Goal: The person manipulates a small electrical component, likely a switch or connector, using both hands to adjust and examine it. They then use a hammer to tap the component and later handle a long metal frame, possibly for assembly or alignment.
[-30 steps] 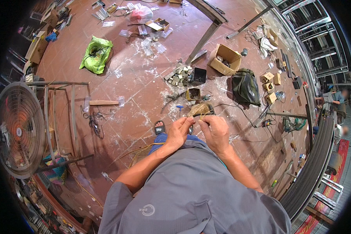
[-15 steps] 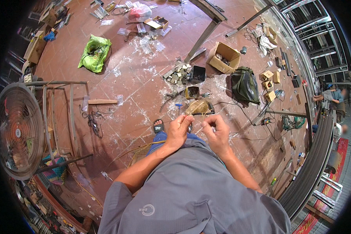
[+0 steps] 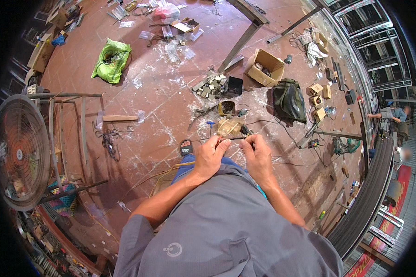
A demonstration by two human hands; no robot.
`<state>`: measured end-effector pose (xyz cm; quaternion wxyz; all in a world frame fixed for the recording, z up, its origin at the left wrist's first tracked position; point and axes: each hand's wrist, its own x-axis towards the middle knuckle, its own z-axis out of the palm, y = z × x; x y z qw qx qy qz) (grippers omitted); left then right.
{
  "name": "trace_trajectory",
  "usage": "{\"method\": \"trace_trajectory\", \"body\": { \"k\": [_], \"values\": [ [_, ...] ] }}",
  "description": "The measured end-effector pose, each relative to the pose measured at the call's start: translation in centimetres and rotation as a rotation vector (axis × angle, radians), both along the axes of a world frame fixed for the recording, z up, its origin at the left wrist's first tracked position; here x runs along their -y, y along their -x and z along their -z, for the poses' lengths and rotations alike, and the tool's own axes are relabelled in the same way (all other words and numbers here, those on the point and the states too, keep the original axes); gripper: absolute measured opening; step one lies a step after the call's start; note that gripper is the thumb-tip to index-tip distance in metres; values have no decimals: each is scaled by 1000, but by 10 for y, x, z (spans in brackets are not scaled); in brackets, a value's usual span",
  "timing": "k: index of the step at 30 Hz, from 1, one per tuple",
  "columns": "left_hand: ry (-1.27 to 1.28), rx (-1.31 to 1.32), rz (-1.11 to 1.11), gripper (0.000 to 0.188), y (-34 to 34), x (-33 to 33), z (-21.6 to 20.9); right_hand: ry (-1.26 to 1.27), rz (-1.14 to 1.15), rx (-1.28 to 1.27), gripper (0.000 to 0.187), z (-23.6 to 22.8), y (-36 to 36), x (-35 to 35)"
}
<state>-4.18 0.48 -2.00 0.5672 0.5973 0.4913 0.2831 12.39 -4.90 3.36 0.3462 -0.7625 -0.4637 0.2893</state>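
Note:
My left hand (image 3: 209, 158) is closed in a pinch in front of my body, with a tiny reddish tip showing at the fingertips. Facing it a short way to the right, my right hand (image 3: 257, 156) also pinches, thumb against fingers. What either holds is too small to make out. Just beyond the fingertips, a crumpled translucent brownish plastic bag (image 3: 229, 124) appears near the floor. A dark curved strip shows between the hands; I cannot tell whether it is held or lies behind them. A blue-handled tool (image 3: 211, 123) lies beside the bag.
Ahead are a square dark container (image 3: 234, 86), a heap of small metal pieces (image 3: 210, 87), an open cardboard box (image 3: 266, 69) and a dark green bag (image 3: 289, 100). A large fan (image 3: 22, 152) stands left. Cables cross the floor. Other people sit far right.
My right hand's fingers have turned and lifted slightly, with the thumb now pressed up against them. The left hand has shifted slightly left, and the view has moved a little.

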Motion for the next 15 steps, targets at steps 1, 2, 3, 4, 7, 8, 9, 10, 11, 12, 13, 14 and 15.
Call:
{"method": "trace_trajectory", "body": {
  "k": [1,2,3,4,7,8,9,10,11,12,13,14,15],
  "values": [
    [-6,-31,10,36,0,1,1,20,-47,70,16,-11,6,-5],
    [-12,-62,20,34,0,2,4,39,-94,140,16,-17,12,-10],
    [-17,-85,37,33,-2,3,7,-28,-184,244,15,-16,17,-12],
    [-99,-5,32,31,-4,5,19,-98,-276,345,15,-14,21,-14],
    [-234,205,20,21,-5,15,35,-171,-530,481,14,-8,35,-24],
    [-234,238,25,21,-5,17,32,-171,-611,499,13,-7,38,-27],
    [-230,268,32,21,-4,18,29,-125,-686,462,20,-10,42,-30],
    [-226,288,36,21,-3,20,26,-142,-734,438,24,-15,52,-33],
    [-225,309,36,22,-1,21,24,-159,-783,413,28,-21,64,-34],
    [-221,330,47,22,0,23,25,-172,-824,391,31,-27,72,-34],
    [-221,350,58,22,0,22,27,-237,-851,421,41,-39,74,-34],
    [-216,371,67,22,0,22,28,-262,-791,327,45,-37,73,-34],
    [-205,385,68,22,1,19,29,-286,-732,232,48,-34,72,-33]
  ]
}}
